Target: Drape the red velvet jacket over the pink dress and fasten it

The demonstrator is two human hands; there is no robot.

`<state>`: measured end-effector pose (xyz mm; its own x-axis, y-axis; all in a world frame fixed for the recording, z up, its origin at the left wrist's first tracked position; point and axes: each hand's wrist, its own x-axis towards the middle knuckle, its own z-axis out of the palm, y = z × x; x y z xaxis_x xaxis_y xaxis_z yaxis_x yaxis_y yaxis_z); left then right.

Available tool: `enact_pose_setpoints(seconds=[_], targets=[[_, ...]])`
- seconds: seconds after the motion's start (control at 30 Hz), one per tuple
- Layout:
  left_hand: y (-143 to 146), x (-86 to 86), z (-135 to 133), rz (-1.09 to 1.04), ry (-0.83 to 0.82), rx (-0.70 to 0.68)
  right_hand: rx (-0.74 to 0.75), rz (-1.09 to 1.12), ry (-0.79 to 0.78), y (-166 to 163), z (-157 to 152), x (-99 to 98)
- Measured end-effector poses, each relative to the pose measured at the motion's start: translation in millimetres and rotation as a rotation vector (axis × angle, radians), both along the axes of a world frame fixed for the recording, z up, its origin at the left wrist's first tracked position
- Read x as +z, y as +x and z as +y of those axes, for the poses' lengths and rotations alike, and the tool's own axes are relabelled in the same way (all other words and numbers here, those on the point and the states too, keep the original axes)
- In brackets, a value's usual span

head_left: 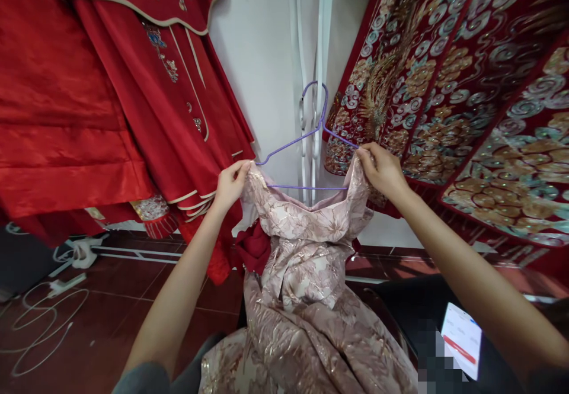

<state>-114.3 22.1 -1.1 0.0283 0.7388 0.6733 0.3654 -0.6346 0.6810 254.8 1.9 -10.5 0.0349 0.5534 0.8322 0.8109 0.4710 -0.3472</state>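
A pale pink brocade dress point(306, 275) with metallic gold patterning hangs spread out before me on a purple wire hanger point(291, 143). My left hand point(232, 185) pinches its left shoulder strap at that end of the hanger. The right shoulder is gripped by my right hand point(383, 169), fingers closed over strap and hanger end. The hanger's hook rises in front of a white metal rack post, and its lower bar crosses the neckline. Beside the dress's left side a dark red rosette of fabric point(253, 247) shows. The skirt falls toward my lap, its bottom out of frame.
Red garments point(155, 86) hang at the left, and heavily embroidered red ones point(466, 103) at the right. A white cable point(44, 323) and power strip point(66, 285) lie on the reddish tiled floor. A lit phone point(461, 340) rests on a dark surface, lower right.
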Motion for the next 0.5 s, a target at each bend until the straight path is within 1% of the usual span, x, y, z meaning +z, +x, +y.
enact_pose_setpoints(seconds=[0.07,0.13,0.2,0.23,0.3,0.37,0.43,0.5], targets=[[17,14.4,3,0.123,0.026,-0.043,-0.004,-0.025,-0.005,0,-2,1.4],[27,23.2,5,0.205,0.019,-0.045,-0.002,-0.043,-0.009,4,-3,3.8],[28,23.5,7,0.235,-0.007,-0.023,0.013,-0.039,-0.009,9,-4,4.3],[25,20.0,8,0.231,-0.017,-0.012,0.027,-0.023,-0.007,13,-5,2.2],[15,5.6,10,0.177,-0.041,0.006,0.056,0.043,-0.007,22,-6,-9.2],[0,-17.4,11,0.078,-0.130,0.003,0.067,0.167,-0.017,32,-6,-31.9],[-16,-45.6,10,0.025,-0.356,-0.059,0.047,0.367,-0.063,40,-3,-63.3],[-33,-73.9,7,0.100,-0.520,-0.151,0.122,0.646,-0.209,45,2,-97.0]])
